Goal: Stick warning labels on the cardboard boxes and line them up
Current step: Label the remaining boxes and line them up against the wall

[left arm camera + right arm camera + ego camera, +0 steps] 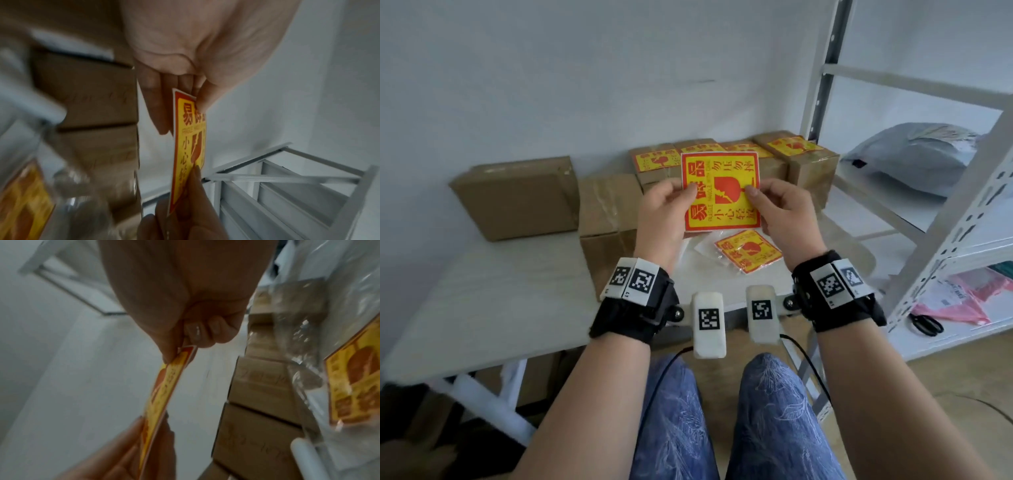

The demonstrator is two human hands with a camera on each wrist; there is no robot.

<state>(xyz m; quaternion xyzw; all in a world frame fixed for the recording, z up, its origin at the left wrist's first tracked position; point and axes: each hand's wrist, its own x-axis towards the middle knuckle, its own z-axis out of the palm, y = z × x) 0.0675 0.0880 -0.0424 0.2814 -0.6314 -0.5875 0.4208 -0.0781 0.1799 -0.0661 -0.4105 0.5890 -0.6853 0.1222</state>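
Table (493,301): pale, matte. On it, plain kraft boxes (517,198) sit left, unlabelled; labelled boxes (801,161) stand side by side at the back right, likely the finished line. A clear crinkly bag (748,251) of spare labels lies flat near you, within reach. You hold one label (720,192) upright above the table, glossy yellow-red square with rounded corners, face toward you, probably to find a peel edge. Left hand (664,209) pinches its left edge, thumb in front; right hand (784,209) pinches its right edge likewise.
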